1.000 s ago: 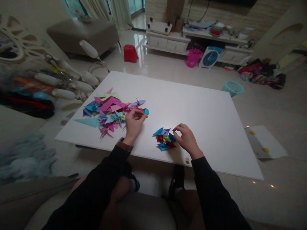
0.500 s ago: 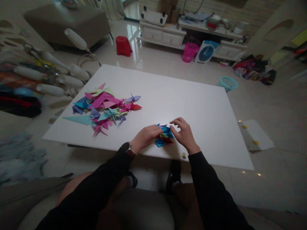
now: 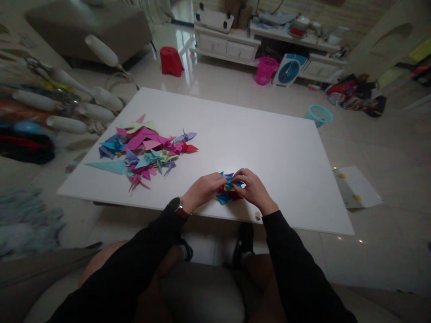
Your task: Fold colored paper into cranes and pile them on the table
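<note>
Near the front edge of the white table point(image 3: 269, 148) lies a small cluster of folded paper pieces point(image 3: 226, 198), blue with red, green and purple parts. My left hand point(image 3: 204, 187) is closed on its left side, with the fingertips on the paper. From the right, my right hand point(image 3: 252, 187) pinches the blue paper at the top, thumb and finger close to the left fingertips. Both hands hide much of the cluster. To the left spreads a pile of origami cranes point(image 3: 143, 140) in pink, blue, green, purple and red.
A small cartoon sticker point(image 3: 257, 216) is on the table's front edge. Beyond the table are a red stool point(image 3: 171, 62), a pink basket point(image 3: 266, 71), a blue fan point(image 3: 289, 69) and a light-blue bin point(image 3: 319, 115). White lamp arms point(image 3: 101, 96) reach close to the left edge.
My right hand has come in leftward and its spread fingers have closed on the blue paper. The left hand stays at the cluster. The view has shifted slightly.
</note>
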`<state>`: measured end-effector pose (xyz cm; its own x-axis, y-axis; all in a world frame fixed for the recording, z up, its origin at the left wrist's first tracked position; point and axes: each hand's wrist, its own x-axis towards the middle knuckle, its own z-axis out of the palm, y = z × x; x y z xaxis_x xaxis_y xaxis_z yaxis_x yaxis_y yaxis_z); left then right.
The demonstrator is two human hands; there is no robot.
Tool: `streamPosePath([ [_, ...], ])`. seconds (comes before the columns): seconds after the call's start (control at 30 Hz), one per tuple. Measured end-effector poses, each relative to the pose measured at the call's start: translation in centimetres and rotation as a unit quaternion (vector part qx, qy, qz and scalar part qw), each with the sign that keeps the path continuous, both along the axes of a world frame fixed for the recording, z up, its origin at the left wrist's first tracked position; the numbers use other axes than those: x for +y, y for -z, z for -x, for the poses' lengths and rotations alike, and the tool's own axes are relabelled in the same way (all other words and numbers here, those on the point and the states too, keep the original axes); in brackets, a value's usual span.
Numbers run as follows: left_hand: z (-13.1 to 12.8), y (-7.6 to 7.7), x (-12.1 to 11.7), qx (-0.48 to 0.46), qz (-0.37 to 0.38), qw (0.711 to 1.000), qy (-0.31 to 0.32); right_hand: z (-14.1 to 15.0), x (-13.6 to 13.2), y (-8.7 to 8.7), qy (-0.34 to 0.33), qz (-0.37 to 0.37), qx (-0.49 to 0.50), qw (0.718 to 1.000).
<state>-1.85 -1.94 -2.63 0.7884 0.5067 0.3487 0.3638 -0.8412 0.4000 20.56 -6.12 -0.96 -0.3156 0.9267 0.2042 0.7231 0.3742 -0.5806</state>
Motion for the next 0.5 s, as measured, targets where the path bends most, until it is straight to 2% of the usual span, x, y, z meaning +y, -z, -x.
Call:
streamPosePath([
  [0.07,0.0,0.0,0.1,-0.037,0.002,0.999,-0.009,-0.3,0.1,0.0,0.037,-0.013,-0.018,0.999],
  [0.13,0.0,-0.1,0.2,-0.079,-0.001,0.996,-0.034,-0.9,0.2,0.3,0.108,-0.028,-0.039,0.993],
  [0.27,0.2,-0.4,0.4,-0.103,0.008,0.992,-0.078,-2.4,0.4,1.8,0.235,-0.016,-0.098,0.967],
  [0.4,0.3,-0.7,0.4,-0.092,0.027,0.992,-0.085,-2.7,0.5,3.6,0.259,0.027,-0.15,0.954],
  [0.5,0.3,-0.9,0.3,-0.084,0.037,0.992,-0.086,-2.2,0.6,4.5,0.259,0.02,-0.171,0.95],
])
